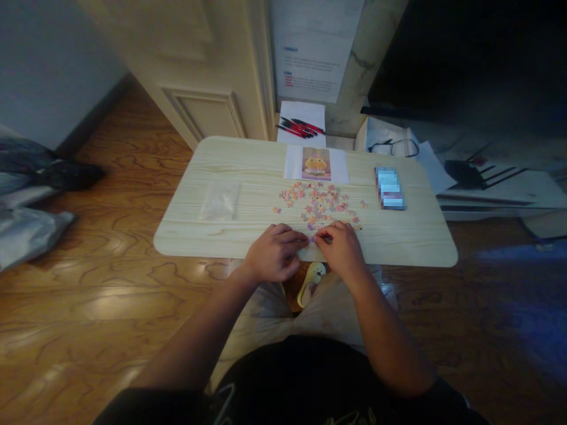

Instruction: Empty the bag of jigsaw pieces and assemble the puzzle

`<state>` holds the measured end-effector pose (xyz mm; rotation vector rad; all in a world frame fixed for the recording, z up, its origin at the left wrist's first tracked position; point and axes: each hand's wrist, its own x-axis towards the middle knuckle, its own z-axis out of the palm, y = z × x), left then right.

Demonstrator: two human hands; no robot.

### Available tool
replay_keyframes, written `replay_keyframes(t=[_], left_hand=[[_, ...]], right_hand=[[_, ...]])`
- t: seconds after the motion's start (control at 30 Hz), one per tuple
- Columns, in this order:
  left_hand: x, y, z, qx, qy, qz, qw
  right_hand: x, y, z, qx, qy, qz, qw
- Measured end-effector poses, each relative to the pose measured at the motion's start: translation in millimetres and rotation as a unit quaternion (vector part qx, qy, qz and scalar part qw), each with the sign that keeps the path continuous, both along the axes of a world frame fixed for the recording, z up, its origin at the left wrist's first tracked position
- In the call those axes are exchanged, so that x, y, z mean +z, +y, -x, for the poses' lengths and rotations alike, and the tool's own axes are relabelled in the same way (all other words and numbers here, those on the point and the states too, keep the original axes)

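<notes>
At the near edge of the table, my left hand (277, 252) and my right hand (341, 248) meet fingertip to fingertip. Between them is a small purple jigsaw puzzle piece (311, 239), mostly covered by the fingers; whether it is one piece or two joined, I cannot tell. My right thumb and index finger pinch its right side. My left fingers are pressed together at its left side, the thumb tucked lower. Just beyond the hands lies a loose spread of orange, pink and purple puzzle pieces (319, 200). Behind these is a sheet with a printed yellow cartoon picture (316, 164).
A clear plastic bag (220, 200) lies on the table's left part, a phone (390, 188) on its right. Past the far edge are red and black pens (301, 127) on white paper, and glasses (394, 147) in a white box. The pale wooden table (186, 230) has rounded corners.
</notes>
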<state>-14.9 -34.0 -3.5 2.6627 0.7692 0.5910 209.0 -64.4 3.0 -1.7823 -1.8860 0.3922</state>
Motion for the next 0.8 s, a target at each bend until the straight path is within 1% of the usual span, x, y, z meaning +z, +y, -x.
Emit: replay_keyframes(t=[0.17,0.27,0.37,0.53,0.8], left_hand=[[-2.2,1,0,-0.002,-0.008,-0.002,1.0],[-1.7,2,0,-0.009,-0.018,0.005,1.0],[0.0,2,1,-0.009,-0.035,0.019,0.999],[-0.8,2,3,0.008,-0.057,0.035,0.998],[-3.5,2,1,-0.009,-0.004,0.02,1.0]], right_hand=[[5.5,6,0,0.008,0.001,0.019,1.0],[9.1,7,-8,0.013,0.033,0.013,0.999],[11.0,4,-21,-0.01,0.069,-0.001,0.998],[8.2,-7,-37,-0.027,0.069,-0.007,0.997],[5.4,-11,-41,-0.031,0.053,0.005,0.998]])
